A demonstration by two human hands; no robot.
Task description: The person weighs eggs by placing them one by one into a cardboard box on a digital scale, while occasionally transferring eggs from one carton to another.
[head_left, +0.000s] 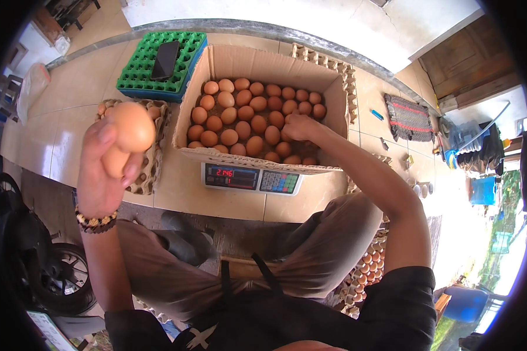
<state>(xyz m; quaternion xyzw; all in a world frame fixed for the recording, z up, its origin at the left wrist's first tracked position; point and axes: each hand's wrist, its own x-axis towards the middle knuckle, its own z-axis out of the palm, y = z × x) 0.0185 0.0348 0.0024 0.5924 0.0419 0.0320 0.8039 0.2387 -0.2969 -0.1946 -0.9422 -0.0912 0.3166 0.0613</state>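
My left hand (97,169), raised at the left, is closed around brown eggs; a large-looking egg (133,127) sits at the fingertips with another egg (116,161) below it in the palm. Across from it, my right hand (302,128) reaches over the near right part of an open cardboard box (252,63). Its fingers curl down around an egg among the rows, mostly hidden by the hand. Several brown eggs (243,113) stand in the box. The box rests on a digital scale (249,178) with a lit red display and a keypad.
Left of the box lies a cardboard egg tray (152,155) with some eggs. A phone (165,59) rests on stacked green plastic trays (139,73). More cardboard trays (325,58) stand behind the box. A woven mat (410,117) lies right; filled egg trays (366,272) sit below.
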